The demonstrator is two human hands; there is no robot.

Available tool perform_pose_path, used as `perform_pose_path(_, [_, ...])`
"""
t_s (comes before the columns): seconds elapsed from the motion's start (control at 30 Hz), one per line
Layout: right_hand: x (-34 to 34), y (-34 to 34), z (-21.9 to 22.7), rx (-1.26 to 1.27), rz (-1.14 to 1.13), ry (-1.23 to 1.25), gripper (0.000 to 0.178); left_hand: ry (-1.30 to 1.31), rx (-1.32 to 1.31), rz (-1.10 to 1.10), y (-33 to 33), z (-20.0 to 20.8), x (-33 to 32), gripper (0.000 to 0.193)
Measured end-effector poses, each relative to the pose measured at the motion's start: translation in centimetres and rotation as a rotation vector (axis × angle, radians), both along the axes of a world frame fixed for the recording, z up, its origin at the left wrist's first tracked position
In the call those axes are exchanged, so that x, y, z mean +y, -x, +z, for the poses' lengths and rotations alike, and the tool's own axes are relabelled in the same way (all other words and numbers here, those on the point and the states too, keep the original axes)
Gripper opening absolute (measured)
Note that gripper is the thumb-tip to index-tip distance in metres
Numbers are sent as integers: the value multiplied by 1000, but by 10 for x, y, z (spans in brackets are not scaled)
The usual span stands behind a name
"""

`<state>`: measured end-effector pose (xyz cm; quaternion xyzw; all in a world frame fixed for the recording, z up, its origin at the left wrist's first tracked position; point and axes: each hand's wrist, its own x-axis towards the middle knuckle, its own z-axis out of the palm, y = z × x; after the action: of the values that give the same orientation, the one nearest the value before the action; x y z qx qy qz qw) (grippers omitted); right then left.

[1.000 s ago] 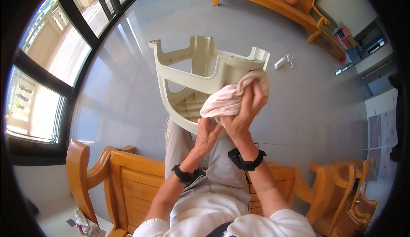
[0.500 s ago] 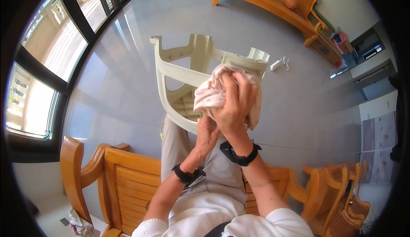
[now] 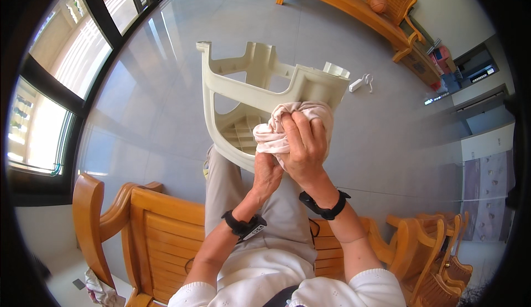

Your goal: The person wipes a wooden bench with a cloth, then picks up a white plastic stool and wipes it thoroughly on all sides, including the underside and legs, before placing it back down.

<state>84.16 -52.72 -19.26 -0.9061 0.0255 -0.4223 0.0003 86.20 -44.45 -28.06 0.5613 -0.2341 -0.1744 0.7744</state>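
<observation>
A cream plastic stool [image 3: 243,92] is tipped over in front of me, its legs pointing away and its ribbed underside partly showing. My right hand [image 3: 305,151] is closed on a crumpled pale pink cloth [image 3: 270,136], pressed against the base of the stool's right leg. My left hand [image 3: 267,173] is at the near edge of the stool, just below the cloth. Its fingers are mostly hidden behind the cloth and the stool rim, so its grip does not show clearly.
I sit on a wooden bench [image 3: 171,224], with more wooden chairs [image 3: 417,246] at the right. Beyond the stool a white power strip [image 3: 357,86] with its cord lies on the grey tiled floor [image 3: 387,135]. A basketball [image 3: 378,5] rests on a far wooden bench [image 3: 343,3]. Windows line the left.
My right hand and the cloth have slid down the stool's right leg toward me, uncovering its upper part. The left hand and stool have hardly moved.
</observation>
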Motion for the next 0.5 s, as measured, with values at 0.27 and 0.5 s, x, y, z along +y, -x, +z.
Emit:
perform_pose_path(0.27, [-3,21,39,-67,-9,-44,40,1,7,-10,10,-7,-4,46])
perform_pose_path(0.5, [-8,-19,55,177,-113,270,19,-290,-216,33,21,-13,-15,30])
